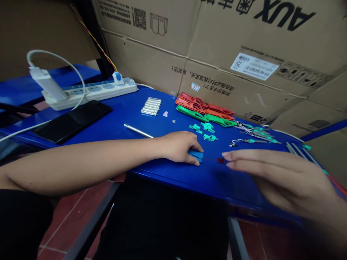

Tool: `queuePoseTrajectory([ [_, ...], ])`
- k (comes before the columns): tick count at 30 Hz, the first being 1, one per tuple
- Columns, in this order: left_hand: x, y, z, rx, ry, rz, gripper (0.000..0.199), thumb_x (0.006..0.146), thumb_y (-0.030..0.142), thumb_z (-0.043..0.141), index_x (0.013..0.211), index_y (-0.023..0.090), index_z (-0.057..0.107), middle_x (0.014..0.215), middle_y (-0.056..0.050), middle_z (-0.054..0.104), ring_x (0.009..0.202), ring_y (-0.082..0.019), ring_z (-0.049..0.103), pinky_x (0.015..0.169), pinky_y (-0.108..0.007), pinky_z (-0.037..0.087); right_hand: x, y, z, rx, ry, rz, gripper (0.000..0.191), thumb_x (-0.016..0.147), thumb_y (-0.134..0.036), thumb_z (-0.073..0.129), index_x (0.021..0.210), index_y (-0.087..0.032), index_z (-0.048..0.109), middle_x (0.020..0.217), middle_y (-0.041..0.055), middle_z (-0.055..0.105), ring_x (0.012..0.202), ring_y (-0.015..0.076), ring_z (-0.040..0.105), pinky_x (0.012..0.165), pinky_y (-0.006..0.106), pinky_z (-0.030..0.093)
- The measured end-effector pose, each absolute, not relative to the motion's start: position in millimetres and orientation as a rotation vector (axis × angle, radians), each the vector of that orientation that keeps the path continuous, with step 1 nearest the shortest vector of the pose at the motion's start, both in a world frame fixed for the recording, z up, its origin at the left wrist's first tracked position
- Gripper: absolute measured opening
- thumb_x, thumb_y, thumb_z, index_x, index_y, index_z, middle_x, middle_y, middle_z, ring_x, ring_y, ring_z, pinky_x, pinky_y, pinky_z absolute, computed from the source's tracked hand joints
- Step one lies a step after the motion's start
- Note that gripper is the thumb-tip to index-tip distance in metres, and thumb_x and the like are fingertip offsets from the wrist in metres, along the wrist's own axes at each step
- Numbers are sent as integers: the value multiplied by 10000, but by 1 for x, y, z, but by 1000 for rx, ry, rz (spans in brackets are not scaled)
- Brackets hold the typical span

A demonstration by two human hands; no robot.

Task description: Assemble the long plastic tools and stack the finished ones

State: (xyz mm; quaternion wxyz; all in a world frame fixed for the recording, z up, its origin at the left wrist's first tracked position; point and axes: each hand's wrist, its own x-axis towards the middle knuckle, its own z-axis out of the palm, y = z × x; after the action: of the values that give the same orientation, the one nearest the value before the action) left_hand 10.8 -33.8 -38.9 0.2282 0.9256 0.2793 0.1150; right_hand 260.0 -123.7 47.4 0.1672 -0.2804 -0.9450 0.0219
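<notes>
My left hand (184, 147) grips a small blue plastic piece (197, 156) between thumb and fingers, low over the blue table (173, 177). Just right of it, my right hand (260, 162) has its fingertips pressed together at a small dark red piece (221, 160). A thin dark line runs between the red piece and the blue one. Behind my left hand lie several teal clips (208, 127). A silver rod (138, 130) lies left of my left hand, partly behind the forearm.
Red plastic parts (189, 103) and green parts (192, 113) lie at the back, near several metal tubes (151, 106). Wired teal pieces (255, 141) are at the right. A black phone (73, 121) and a power strip (100, 90) are at the left. A cardboard box (217, 47) stands behind.
</notes>
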Motion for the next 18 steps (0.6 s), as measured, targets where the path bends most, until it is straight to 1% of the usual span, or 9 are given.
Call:
queuePoseTrajectory([
  [3,11,-33,-39,2561,766,312,467,802,465,755,1212,243,720,1006,-62,675,895,-186,633,777,-272,475,262,-109,47,-816,-2582,108,451,876,-51,536,1195,-348,653,1147,7,737,1025,218,719,899,369,611],
  [6,11,-34,-38,2564,774,294,469,805,467,753,1211,235,719,1018,-65,675,906,-188,633,784,-274,474,261,-97,45,-873,-2519,127,394,881,-76,564,1143,-350,668,1076,2,742,1010,241,711,900,421,595],
  [9,12,-34,-36,2554,790,268,475,807,461,756,1215,220,718,1033,-69,675,926,-193,635,804,-280,477,260,-91,43,-900,-2518,109,348,889,-93,570,1113,-337,678,1062,10,741,979,248,713,889,437,588],
  [13,12,-35,-35,2546,801,256,474,806,450,762,1218,222,717,1045,-66,673,939,-194,635,818,-281,477,264,-90,42,-891,-2544,110,334,895,-86,561,1112,-319,662,1059,18,739,979,238,705,879,426,575],
  [16,13,-35,-36,2553,798,270,459,801,450,766,1204,234,723,1021,-57,673,921,-186,634,801,-271,475,263,-90,45,-831,-2577,72,300,906,-96,553,1116,-285,655,1048,27,740,969,214,703,865,375,567],
  [18,12,-34,-37,2559,789,274,457,802,456,761,1205,244,721,1015,-54,672,918,-187,633,799,-272,474,257,-87,50,-813,-2611,2,234,923,-145,555,1096,-260,662,1019,36,744,937,204,706,827,344,560],
])
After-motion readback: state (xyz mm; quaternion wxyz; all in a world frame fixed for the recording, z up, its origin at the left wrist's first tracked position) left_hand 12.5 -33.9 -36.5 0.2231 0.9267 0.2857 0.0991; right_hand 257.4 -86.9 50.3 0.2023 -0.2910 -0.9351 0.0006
